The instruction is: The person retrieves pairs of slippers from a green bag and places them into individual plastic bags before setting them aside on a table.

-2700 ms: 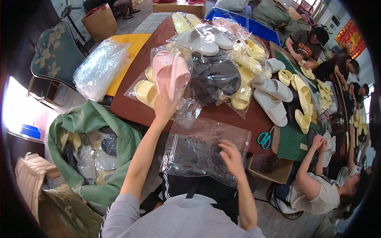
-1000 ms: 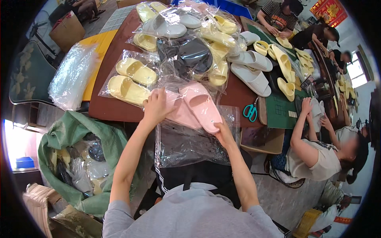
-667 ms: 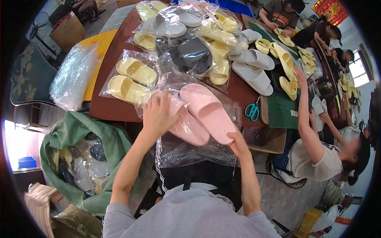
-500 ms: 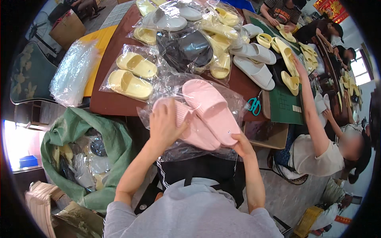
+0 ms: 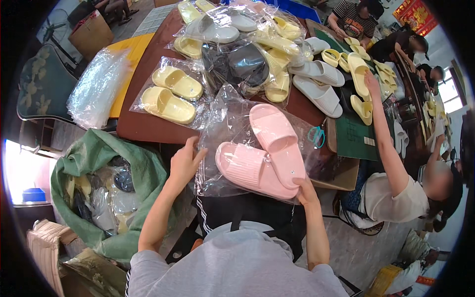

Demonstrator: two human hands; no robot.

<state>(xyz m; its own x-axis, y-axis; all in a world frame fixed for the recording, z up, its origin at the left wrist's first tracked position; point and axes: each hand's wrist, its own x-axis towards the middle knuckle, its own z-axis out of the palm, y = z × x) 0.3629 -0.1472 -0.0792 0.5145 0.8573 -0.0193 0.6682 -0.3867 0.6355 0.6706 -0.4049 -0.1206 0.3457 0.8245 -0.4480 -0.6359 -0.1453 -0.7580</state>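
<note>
A pair of pink slide slippers (image 5: 242, 166) lies inside a clear plastic bag (image 5: 220, 121), held over my lap at the table's near edge. My right hand (image 5: 308, 192) grips the heel end of one slipper through the film, with the thumb on top. Just left of the bag is my left hand (image 5: 184, 166), fingers and thumb apart and holding nothing; whether its fingertips brush the film I cannot tell. Beyond the bag, a bagged pair of yellow slippers (image 5: 168, 105) rests on the brown table (image 5: 131, 123).
More bagged slippers (image 5: 213, 29) heap at the table's far side. Loose grey slippers (image 5: 316, 94) and teal scissors (image 5: 316, 136) lie to the right. A green sack (image 5: 148, 173) of bagged slippers stands at left, below stacked clear bags (image 5: 96, 91). A co-worker's arm (image 5: 383, 119) reaches in.
My left hand has come off the left slipper and moved left, its fingers now apart. The bagged pink slippers have shifted right and nearer, still in my right hand.
</note>
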